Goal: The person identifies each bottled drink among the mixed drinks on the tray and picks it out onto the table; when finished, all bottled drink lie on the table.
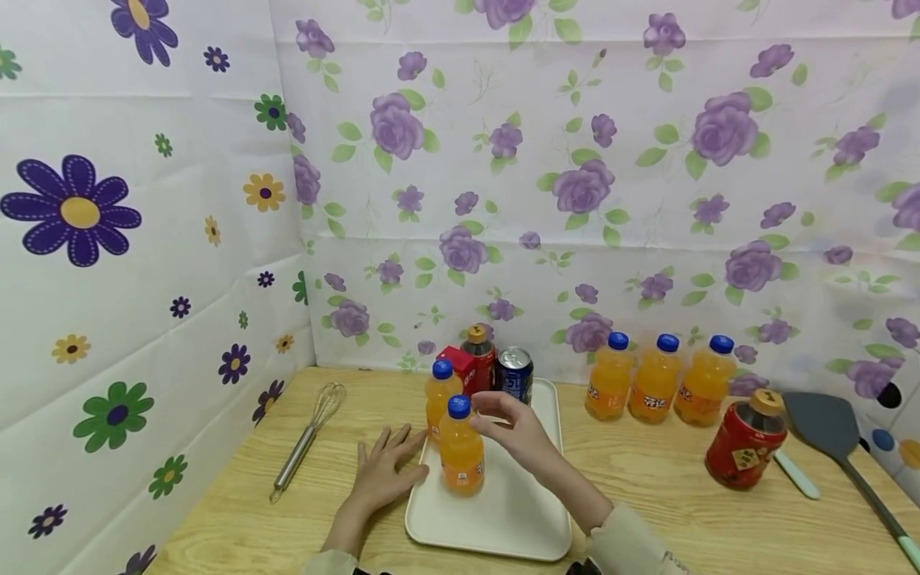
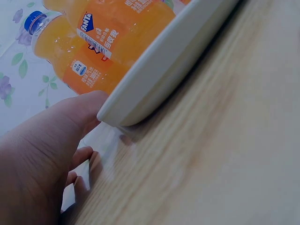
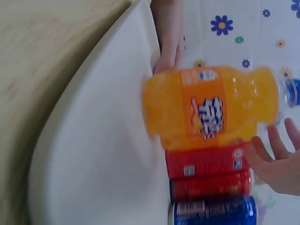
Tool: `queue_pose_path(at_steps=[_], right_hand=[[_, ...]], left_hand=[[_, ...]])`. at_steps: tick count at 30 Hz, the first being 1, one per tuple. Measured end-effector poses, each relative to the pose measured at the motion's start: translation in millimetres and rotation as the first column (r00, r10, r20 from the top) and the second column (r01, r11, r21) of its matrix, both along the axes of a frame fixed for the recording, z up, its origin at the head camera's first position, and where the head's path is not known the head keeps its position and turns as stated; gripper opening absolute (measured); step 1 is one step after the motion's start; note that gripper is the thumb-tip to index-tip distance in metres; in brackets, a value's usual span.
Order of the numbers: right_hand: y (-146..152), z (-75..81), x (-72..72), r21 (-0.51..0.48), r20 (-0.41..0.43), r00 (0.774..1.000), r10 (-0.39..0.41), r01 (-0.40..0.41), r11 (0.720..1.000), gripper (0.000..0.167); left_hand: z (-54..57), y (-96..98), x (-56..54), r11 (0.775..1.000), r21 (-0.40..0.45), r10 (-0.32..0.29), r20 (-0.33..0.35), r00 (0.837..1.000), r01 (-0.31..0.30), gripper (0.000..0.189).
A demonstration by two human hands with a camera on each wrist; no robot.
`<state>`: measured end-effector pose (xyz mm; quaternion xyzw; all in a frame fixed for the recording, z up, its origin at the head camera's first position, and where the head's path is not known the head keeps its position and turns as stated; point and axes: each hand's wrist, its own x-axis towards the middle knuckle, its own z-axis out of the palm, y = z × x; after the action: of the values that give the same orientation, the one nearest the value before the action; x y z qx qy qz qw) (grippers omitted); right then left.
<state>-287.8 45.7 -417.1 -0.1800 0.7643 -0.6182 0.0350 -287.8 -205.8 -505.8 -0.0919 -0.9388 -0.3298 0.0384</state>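
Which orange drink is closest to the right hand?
The front orange bottle on the tray: the right hand is beside its blue cap. Another orange bottle stands behind it, and three more orange bottles stand off the tray.

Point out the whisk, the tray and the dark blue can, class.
Whisk (image 1: pixel 305 443): head view, on its metal handle.
Tray (image 1: pixel 503 513): head view, on its bare surface.
Dark blue can (image 1: pixel 515 379): head view, on its side.

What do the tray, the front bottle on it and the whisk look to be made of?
Tray: probably hard plastic, satin; smooth cream surface with a rounded raised rim.
Front bottle: likely clear plastic, glossy; orange shows through its walls.
Whisk: metal, perhaps steel, shiny; bright handle, thin silvery wires.
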Motion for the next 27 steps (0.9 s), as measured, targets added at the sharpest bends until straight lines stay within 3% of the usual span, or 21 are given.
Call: queue_pose_path(at_steps=[4,8,15,27], right_hand=[[-14.1,0.2,-0.3,0.031,-0.004,0.994,0.112,-0.111,0.993,0.052],[-24.1,-0.4,-2.8,0.076,0.006,0.988,0.157,-0.157,0.985,0.056],[-27.7,0.5,-4.2,0.041,0.021,0.992,0.121,-0.122,0.992,0.045],[-19.9,-0.6,-3.3,0.032,0.073,0.994,0.081,-0.084,0.996,0.046]], left_hand=[[-2.1,-0.8,-0.2,1.0,-0.008,0.006,-0.002,1.0,-0.006,0.059],[-4.5,-1.6,-1.6,1.0,-0.014,0.009,-0.012,1.0,-0.009,0.059],[-5.5,-2.1,-4.6,1.0,-0.007,0.001,-0.02,1.0,-0.001,0.057],[-3.4,-2.3,-1.4,1.0,-0.01,-0.004,-0.026,1.0,0.004,0.057]])
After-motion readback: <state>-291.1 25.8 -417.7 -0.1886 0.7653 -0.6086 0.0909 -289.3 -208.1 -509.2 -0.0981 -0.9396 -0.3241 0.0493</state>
